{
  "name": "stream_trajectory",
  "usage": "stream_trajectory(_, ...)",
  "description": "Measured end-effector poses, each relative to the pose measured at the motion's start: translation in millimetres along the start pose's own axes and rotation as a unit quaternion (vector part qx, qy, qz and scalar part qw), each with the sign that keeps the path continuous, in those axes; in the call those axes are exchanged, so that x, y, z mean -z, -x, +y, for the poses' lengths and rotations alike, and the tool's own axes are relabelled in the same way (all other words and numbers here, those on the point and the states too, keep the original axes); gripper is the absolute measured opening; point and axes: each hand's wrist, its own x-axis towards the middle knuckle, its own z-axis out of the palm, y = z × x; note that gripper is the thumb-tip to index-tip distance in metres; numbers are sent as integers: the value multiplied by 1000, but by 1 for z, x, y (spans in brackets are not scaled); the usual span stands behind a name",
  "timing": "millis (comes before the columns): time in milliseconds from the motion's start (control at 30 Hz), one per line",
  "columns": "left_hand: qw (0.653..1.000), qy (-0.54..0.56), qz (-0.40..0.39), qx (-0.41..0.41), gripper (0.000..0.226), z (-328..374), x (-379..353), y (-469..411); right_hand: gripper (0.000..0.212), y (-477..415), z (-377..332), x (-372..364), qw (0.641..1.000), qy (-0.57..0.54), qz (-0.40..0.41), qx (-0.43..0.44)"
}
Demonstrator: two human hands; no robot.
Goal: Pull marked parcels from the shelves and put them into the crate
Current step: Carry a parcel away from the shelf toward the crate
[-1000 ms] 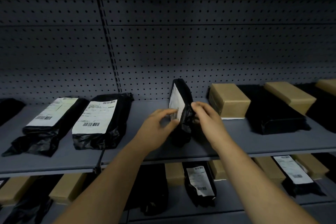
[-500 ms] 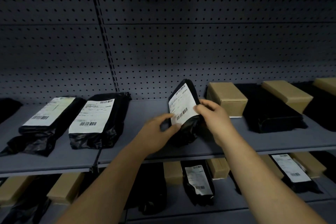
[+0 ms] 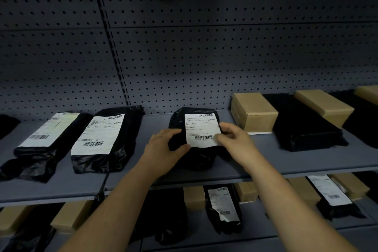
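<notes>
The black parcel (image 3: 196,157) is now laid flat on the middle shelf (image 3: 266,161), with its white label (image 3: 201,129) turned upward. One second ago it was stood on its edge with the label facing left; half a second ago it was tilted part-way over.

The left hand (image 3: 163,149) is curled round the parcel's left edge, with the thumb laid across the top beside the label's lower corner. The right hand (image 3: 235,139) is closed on the right edge, with the label's border pinched under thumb and fingers.

The label is thus exposed for reading. Whether a mark is carried cannot be told at this sharpness. It is judged that the check is in hand and the pull not yet begun.

The crate is not in view. A cardboard box (image 3: 253,112) is placed just beside the parcel, on its right.
</notes>
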Motion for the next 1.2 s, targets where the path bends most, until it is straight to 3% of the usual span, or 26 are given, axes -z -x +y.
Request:
stream_trajectory(100,999,-39,-2,2,69,-1,-5,3,72,1,3,3,994,94,-49,-2)
stream_trajectory(233,1000,-25,5,10,58,-3,-6,4,83,6,5,4,991,81,-102,8)
stream_trajectory(367,1000,-15,15,5,59,-5,0,10,90,8,10,2,993,69,-87,37)
stream_trajectory(667,991,-5,108,-84,47,-5,-2,17,93,14,11,4,989,32,-65,126)
stream_trajectory(1067,987,54,145,-52,36,10,13,14,78,8,4,-10,988,-131,-84,21)
stream_trajectory(1200,987,43,146,-44,35,5,18,14,82,5,3,-16,992,-81,-91,32)
